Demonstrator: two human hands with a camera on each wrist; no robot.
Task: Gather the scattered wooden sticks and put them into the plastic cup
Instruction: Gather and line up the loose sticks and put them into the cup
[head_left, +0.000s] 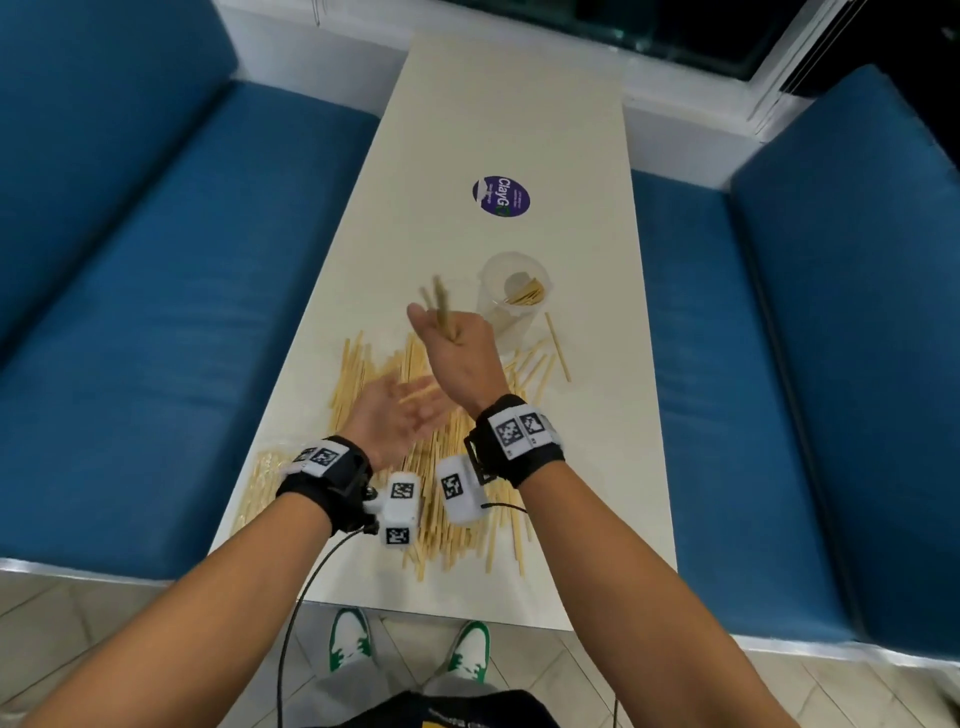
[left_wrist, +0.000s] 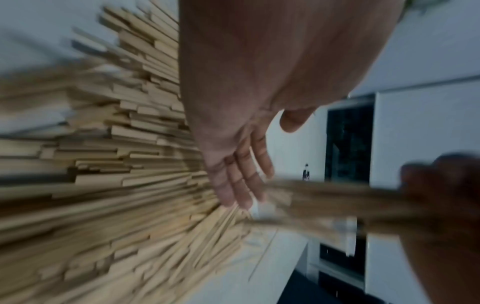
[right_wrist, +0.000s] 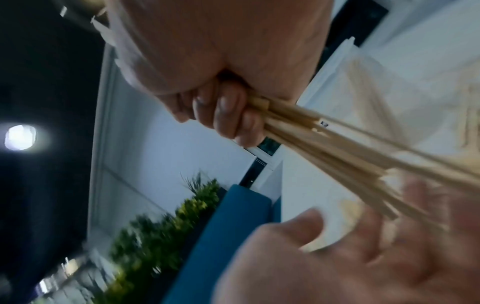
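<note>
Wooden sticks (head_left: 415, 483) lie strewn in a broad heap over the near half of the long white table (head_left: 519, 104), with one stray stick (head_left: 557, 346) off to the right of the clear plastic cup (head_left: 511, 296), which stands upright beyond the heap and already has a few sticks leaning inside. The right hand (head_left: 457, 353) is raised above the pile, just near-left of the cup, its fingers (right_wrist: 228, 115) curled tight round a bundle of sticks (right_wrist: 337, 156) (the right wrist view shows the bundle fanning out from the fist, its ends uneven). The left hand (head_left: 395, 415) hovers below it over the heap, palm up and fingers (left_wrist: 241, 176) spread loosely, holding nothing; it is blurred, so more than that I cannot tell. The step in hand looks to be carrying this bundle to the cup. To do it well, the sticks would best be squared first, perhaps tapped against the open left palm so the ends line up, then turned near vertical over the cup mouth and let slide down. A splayed bundle risks catching the rim and tipping so light a cup, so the free hand could steady it. Most of the pile remains to be gathered.
</note>
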